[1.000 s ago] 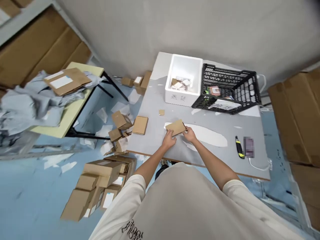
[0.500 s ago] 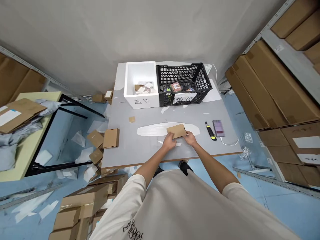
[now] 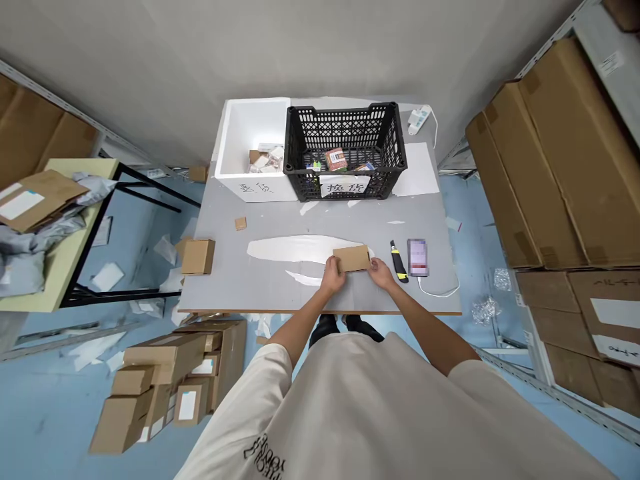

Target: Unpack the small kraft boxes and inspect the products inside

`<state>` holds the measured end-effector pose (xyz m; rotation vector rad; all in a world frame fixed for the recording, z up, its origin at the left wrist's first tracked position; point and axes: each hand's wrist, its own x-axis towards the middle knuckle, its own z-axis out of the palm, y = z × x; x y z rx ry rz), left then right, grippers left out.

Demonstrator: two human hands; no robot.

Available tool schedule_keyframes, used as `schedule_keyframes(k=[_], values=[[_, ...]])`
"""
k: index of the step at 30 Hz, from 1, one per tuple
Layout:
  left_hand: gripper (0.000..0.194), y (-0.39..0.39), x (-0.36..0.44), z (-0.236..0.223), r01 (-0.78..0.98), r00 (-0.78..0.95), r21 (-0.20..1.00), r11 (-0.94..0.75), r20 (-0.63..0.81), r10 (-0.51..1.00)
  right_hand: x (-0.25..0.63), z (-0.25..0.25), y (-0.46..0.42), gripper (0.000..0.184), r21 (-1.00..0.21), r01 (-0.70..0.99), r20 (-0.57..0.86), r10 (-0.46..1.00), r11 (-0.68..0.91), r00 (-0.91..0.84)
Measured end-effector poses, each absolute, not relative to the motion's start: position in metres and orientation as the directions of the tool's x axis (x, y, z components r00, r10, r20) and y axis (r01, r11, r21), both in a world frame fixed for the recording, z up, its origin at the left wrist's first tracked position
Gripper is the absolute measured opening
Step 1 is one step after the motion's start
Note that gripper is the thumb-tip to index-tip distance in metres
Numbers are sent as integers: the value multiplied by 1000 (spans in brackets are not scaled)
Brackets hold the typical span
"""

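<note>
A plain grey wall (image 3: 300, 47) backs the room, with blue floor (image 3: 45, 413) around a grey counter (image 3: 225, 287). The small cardboard box (image 3: 351, 258) I'm working with sits at the counter's near side, right of centre, over the right part of a long white patch (image 3: 285, 248). My left grip (image 3: 333, 275) is closed on its left end, thumb near the upper edge; my right grip (image 3: 379, 272) has its fingers drawn together at the right end, so I have the box between both.

Just right of that hand lies a black-and-yellow cutter (image 3: 399, 263), and beside it a phone (image 3: 418, 257), screen blurred, with a white cable (image 3: 440, 295) trailing off it. Farther left I see a little brown square (image 3: 241, 223) and a closed carton (image 3: 197, 257) at the counter's left edge.

Along the back stand a white bin (image 3: 285, 190) of small packets and, against it, a black crate (image 3: 383, 173) with a few small packages inside. A power strip (image 3: 419, 120) is in the far right corner.

Beyond, I have a yellow table (image 3: 70, 260) bearing grey bags (image 3: 20, 273) on the left, stacked cartons (image 3: 165, 357) on the floor, and shelved boxes (image 3: 555, 160) on the right.
</note>
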<state>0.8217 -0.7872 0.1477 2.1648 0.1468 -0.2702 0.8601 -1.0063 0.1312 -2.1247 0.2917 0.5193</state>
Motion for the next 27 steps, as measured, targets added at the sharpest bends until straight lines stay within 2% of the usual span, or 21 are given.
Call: schedule_keyframes(k=[3, 6, 11, 15, 17, 19, 22, 27], values=[[53, -787, 825, 147, 241, 961, 761, -602, -274, 38, 864, 128, -1007, 49, -750, -422, -484, -14, -510, 875], [55, -788, 829, 145, 280, 947, 740, -611, -318, 48, 868, 128, -1004, 48, -782, -423, -480, 7, -458, 877], [53, -793, 840, 143, 293, 945, 776, -559, -324, 45, 878, 139, -1007, 47, -780, -428, -434, -100, -457, 896], [51, -807, 855, 154, 293, 933, 795, -531, -360, -24, 888, 160, -1012, 48, -797, -290, -245, -155, -529, 957], [49, -816, 863, 165, 254, 943, 820, -512, -327, -55, 891, 172, -1009, 51, -801, -211, -154, -147, -560, 977], [43, -824, 869, 177, 207, 967, 868, -452, -251, -40, 892, 182, -999, 54, -816, -146, -108, -100, -559, 989], [42, -821, 871, 193, 183, 983, 904, -386, -164, 83, 889, 191, -976, 53, -875, -84, -116, 38, -477, 993], [62, -780, 855, 199, 263, 956, 845, -466, -163, 243, 878, 183, -938, 42, -952, -137, -217, 290, -272, 932]])
